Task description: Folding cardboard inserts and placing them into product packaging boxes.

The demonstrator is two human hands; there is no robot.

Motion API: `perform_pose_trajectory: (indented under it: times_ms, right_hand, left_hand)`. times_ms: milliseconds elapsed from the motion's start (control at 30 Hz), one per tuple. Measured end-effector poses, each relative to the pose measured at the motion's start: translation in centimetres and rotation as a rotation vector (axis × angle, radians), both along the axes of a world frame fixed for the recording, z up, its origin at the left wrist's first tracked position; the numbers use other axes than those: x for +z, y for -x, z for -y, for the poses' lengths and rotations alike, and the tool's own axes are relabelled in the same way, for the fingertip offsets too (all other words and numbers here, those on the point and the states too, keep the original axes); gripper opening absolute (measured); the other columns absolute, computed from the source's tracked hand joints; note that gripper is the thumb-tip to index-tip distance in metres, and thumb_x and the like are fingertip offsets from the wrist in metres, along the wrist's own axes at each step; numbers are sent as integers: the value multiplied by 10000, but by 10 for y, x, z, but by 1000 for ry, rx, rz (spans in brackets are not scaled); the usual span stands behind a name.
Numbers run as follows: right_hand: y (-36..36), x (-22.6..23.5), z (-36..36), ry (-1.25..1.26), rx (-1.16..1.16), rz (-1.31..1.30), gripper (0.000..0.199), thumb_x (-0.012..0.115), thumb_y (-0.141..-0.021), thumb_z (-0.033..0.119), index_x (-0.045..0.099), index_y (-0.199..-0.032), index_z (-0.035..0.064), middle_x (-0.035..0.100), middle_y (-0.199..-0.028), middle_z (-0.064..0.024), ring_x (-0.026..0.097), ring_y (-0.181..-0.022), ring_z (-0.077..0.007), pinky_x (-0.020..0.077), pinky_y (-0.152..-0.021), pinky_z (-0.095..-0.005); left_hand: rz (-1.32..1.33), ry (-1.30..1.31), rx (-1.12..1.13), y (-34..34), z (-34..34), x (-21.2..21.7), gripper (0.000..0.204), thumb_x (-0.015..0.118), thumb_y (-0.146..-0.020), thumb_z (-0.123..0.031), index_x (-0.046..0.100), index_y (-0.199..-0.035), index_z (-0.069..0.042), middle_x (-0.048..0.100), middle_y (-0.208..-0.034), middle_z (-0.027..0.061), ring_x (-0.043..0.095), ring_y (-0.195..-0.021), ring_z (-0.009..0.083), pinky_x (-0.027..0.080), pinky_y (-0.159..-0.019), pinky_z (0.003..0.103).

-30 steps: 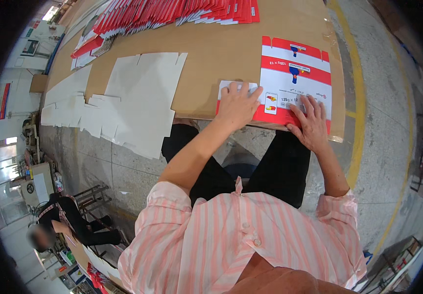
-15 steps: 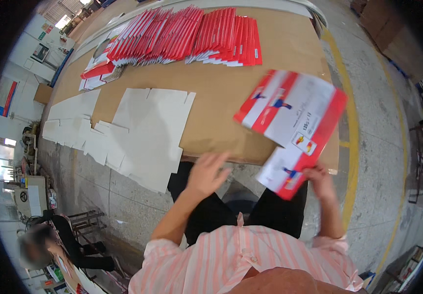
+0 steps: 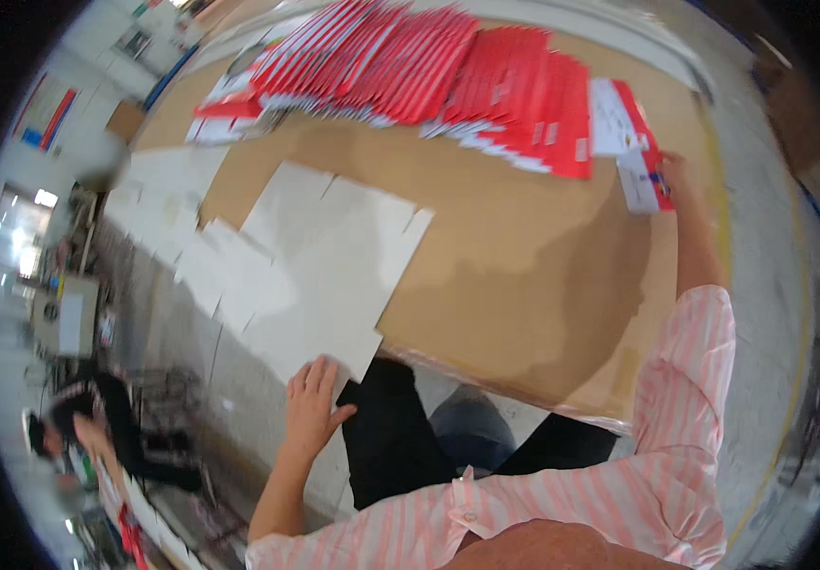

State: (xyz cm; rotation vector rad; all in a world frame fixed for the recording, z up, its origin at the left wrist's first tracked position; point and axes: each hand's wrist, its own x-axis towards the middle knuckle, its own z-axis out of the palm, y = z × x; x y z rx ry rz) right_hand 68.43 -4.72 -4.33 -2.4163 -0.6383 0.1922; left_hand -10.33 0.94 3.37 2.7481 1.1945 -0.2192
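Stretched out to the far right, my right hand (image 3: pixel 674 173) grips the edge of a flat red-and-white printed carton (image 3: pixel 640 142). That carton stands beside the right end of a long row of flat red cartons (image 3: pixel 524 95), which lean on one another. My left hand (image 3: pixel 311 404) lies with its fingers out on the near corner of a white cardboard blank (image 3: pixel 320 256). This blank is plain side up, with slits and flaps along its edges. More white blanks (image 3: pixel 168 180) lie under and to the left of it, overlapping.
Brown cardboard covers the table (image 3: pixel 524 275), whose near edge runs just before my legs. At the row's left end sits another red-and-white piece (image 3: pixel 229 109). Another person (image 3: pixel 111 427) sits at lower left. A yellow line (image 3: pixel 790 418) marks the floor at right.
My right hand has carried the carton from the near right table edge to the row's far right end. My left hand has moved left onto the white blank. The whole view has shifted.
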Motion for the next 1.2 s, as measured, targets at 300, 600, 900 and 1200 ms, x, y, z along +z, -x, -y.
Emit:
perform_pose_trajectory:
  times_ms: [300,600,900,1200]
  right_hand:
    - [-32,-37,-63,-445,248,-105,576,554,-915,372,474,-1363,20,639,-1123,-153,608,-1004,-234,468,-883,-341]
    - [280,59,47,-517,346,-476,467,601,-895,245,523,-1330,97,580,-1107,-24,523,-910,-115,440,-776,-255]
    - [430,100,88,-470,646,-684,369,631,-884,216,596,-1225,80,575,-1158,-48,549,-972,-138,449,-823,-286]
    - [548,135,77,-501,1022,707,487,610,-807,28,510,-1283,-8,564,-1186,-176,575,-970,-351,445,-887,-441]
  left_hand:
    - [244,-72,-125,7,-5,-16,708,763,-716,-189,434,-1326,-48,453,-1342,153,428,-1238,339,344,-1046,454]
    - [82,-223,-98,-6,7,9,712,747,-726,-246,428,-1336,-63,430,-1344,155,383,-1268,365,276,-1082,511]
    - [-132,-303,-299,-6,-12,-13,253,621,-724,-141,587,-952,-36,582,-936,88,559,-885,246,413,-864,384]
    - [475,-452,-624,-92,24,64,120,590,-707,-186,583,-746,-73,577,-742,58,581,-685,226,436,-699,365]
